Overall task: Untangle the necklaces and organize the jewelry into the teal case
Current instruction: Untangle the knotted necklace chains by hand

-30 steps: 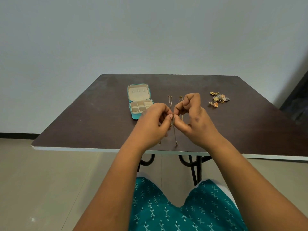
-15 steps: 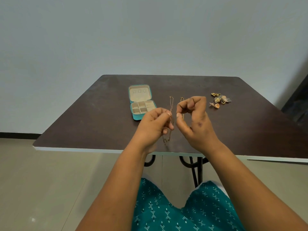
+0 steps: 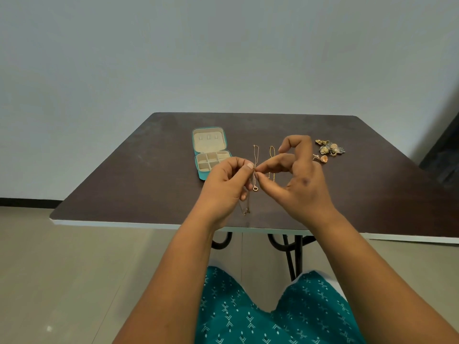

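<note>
Since a second ago I've brought my hands back together on the thin gold chain necklace with the small ring pendant [image 3: 255, 178]; the pendant now hangs free between them, so the knot looks nearly worked out. Left hand [image 3: 224, 188] pinches the chain, right hand [image 3: 298, 180] pinches it thumb to forefinger, other fingers raised. Open teal zip case [image 3: 210, 151] sits just beyond on the dark desk [image 3: 149, 175], with nothing seen in its compartments.
</note>
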